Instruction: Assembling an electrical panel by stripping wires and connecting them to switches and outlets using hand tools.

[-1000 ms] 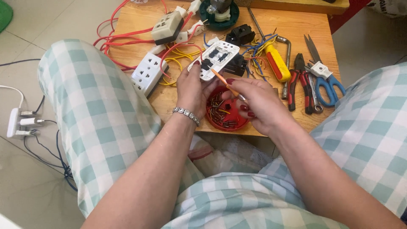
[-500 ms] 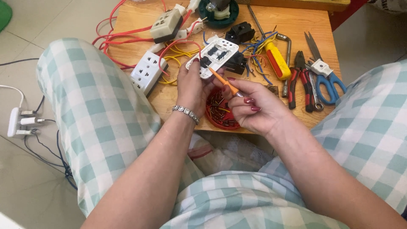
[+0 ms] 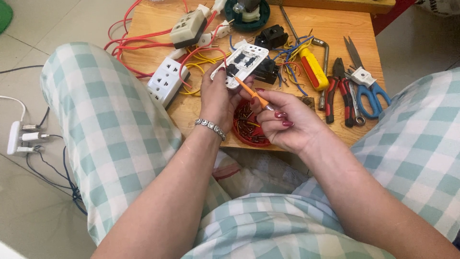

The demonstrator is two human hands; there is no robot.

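Note:
My left hand (image 3: 218, 98) holds a white socket plate (image 3: 246, 64) tilted up over a low wooden table (image 3: 158, 21). My right hand (image 3: 287, 120) grips a small orange-handled screwdriver (image 3: 249, 91) whose tip rests against the plate's lower edge near a black part. Under both hands sits a red round lid (image 3: 251, 132) filled with several small screws. A silver bracelet (image 3: 211, 127) circles my left wrist.
On the table lie a white multi-socket (image 3: 165, 81), a beige socket (image 3: 188, 28), red and yellow wires (image 3: 129, 43), black parts (image 3: 271, 36), a yellow-red tool (image 3: 312, 67), red pliers (image 3: 338, 88), blue scissors (image 3: 369, 93), a green round base (image 3: 249, 14). A power strip (image 3: 17, 139) lies on the floor left.
My right hand has lifted from the red screw lid and brought the screwdriver's tip up to the socket plate. The left hand has raised the plate slightly.

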